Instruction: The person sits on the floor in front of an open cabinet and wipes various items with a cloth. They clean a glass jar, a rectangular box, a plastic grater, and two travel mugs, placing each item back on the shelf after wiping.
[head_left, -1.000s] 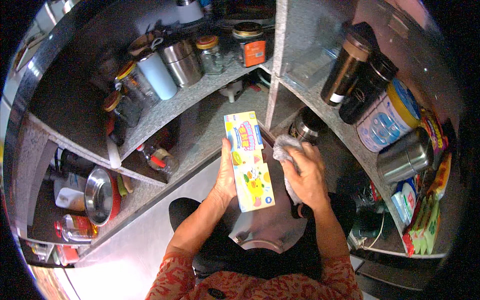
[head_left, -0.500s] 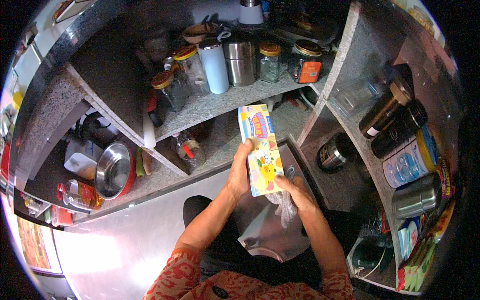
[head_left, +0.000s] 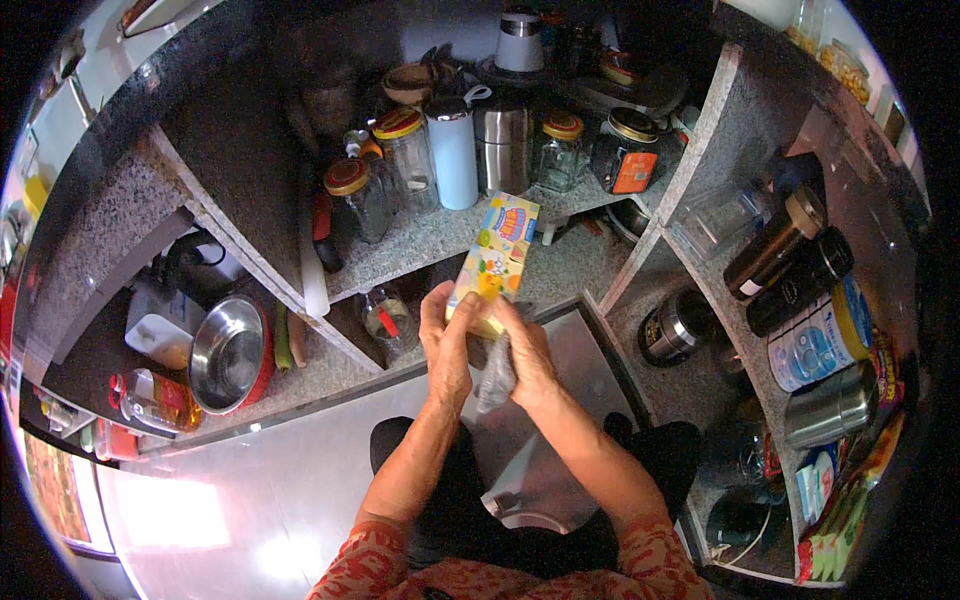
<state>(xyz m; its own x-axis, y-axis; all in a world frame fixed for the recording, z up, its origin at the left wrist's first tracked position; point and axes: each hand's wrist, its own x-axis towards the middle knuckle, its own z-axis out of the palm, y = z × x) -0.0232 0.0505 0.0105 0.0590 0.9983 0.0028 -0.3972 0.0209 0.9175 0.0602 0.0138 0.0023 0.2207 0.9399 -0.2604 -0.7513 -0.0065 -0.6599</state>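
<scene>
Near the middle of the scene, in front of the granite shelves, both hands hold a yellow carton point(head_left: 492, 262) with bright fruit pictures on it. The left hand point(head_left: 447, 345) grips the lower left edge of the carton, its fingers point(head_left: 436, 305) curled up along the side. The right hand point(head_left: 527, 352) closes on the carton's lower right corner, and a crumpled clear plastic wrapper point(head_left: 495, 372) hangs between the two palms, pressed under the right fingers. The carton stands tilted, its top leaning to the far right, toward the upper shelf point(head_left: 440, 240).

On that shelf, just beyond the carton, stand a pale blue flask point(head_left: 453, 152), a steel canister point(head_left: 503, 148) and several glass jars with yellow lids point(head_left: 405, 160). Farther right sits a dark jar with an orange label point(head_left: 626, 153). On the lower shelf to the left lies a steel bowl point(head_left: 228, 353), tipped on its side. To the right, other shelves carry dark flasks point(head_left: 775, 245) and a round steel tin point(head_left: 677, 328). Below the hands a grey steel surface point(head_left: 300, 480) spreads toward the near left.
</scene>
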